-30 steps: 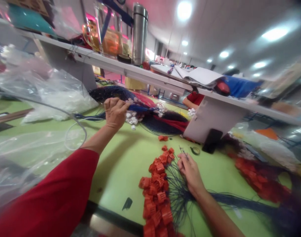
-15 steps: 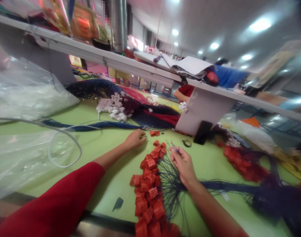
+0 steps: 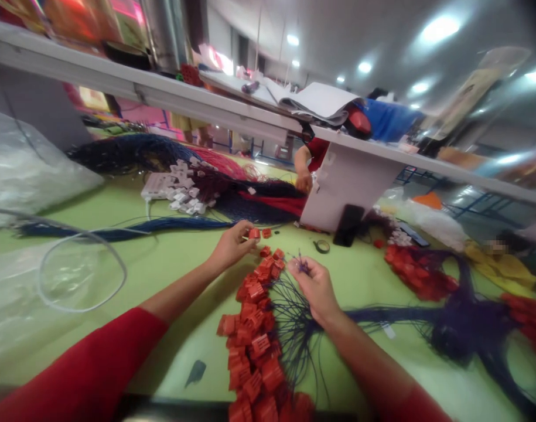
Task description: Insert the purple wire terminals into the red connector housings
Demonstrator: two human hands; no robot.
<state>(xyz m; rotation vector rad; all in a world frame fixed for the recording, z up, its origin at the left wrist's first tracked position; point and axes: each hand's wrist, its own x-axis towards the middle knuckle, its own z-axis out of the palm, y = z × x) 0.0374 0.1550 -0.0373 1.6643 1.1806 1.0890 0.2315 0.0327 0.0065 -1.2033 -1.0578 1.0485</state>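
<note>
Between the fingers of my left hand is a small orange-red plastic connector housing. One more loose housing lies on the green table right beside it. My right hand pinches a few thin dark wires, their tips sticking up past the fingers. Below and between the hands runs a long pile of orange-red housings, with dark wires fanning out from its right side. These wires gather into a bundle that passes under my right wrist toward the right.
White connectors on dark wires lie at the back. A tape roll and a black phone sit near the shelf's support panel. Plastic bags and a looped grey cable are at left. Another person's hand shows behind.
My left hand has picked up an orange-red housing from the table. My right hand still pinches the wires. The view has shifted, and another person's hand has come into sight behind the shelf.
</note>
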